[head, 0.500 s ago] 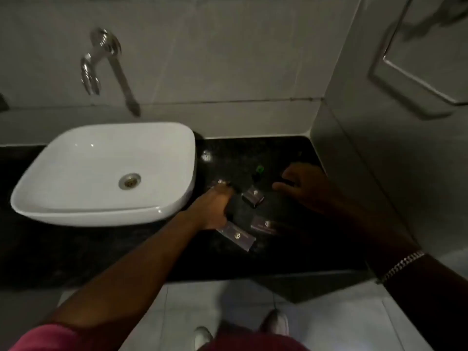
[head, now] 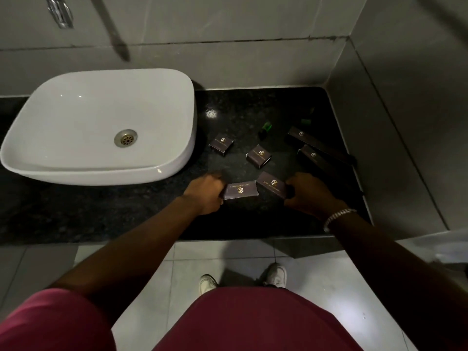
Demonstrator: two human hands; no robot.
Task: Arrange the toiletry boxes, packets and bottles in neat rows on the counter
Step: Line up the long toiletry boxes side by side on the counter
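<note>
On the black counter [head: 152,214] lie several dark boxes with gold logos. My left hand [head: 205,192] grips the left end of a flat box [head: 241,190] near the front. My right hand [head: 307,192] holds the right end of a second flat box [head: 271,184], angled beside the first. Two small square boxes [head: 222,143] [head: 258,156] lie behind them. Two long slim boxes [head: 311,140] [head: 319,160] rest at the right by the wall. A small green-capped bottle [head: 265,129] lies further back, and another green cap [head: 306,121] shows dimly near the corner.
A white basin [head: 101,127] sits on the counter's left half, with a chrome tap [head: 59,13] on the tiled wall above. A grey wall [head: 405,122] bounds the counter on the right. The counter's front edge lies just behind my wrists; white shoes [head: 277,274] stand on the floor tiles.
Both hands have drawn back toward the front edge. The left one left the small box by the basin; each hand now holds a flat box. The camera tilted downward.
</note>
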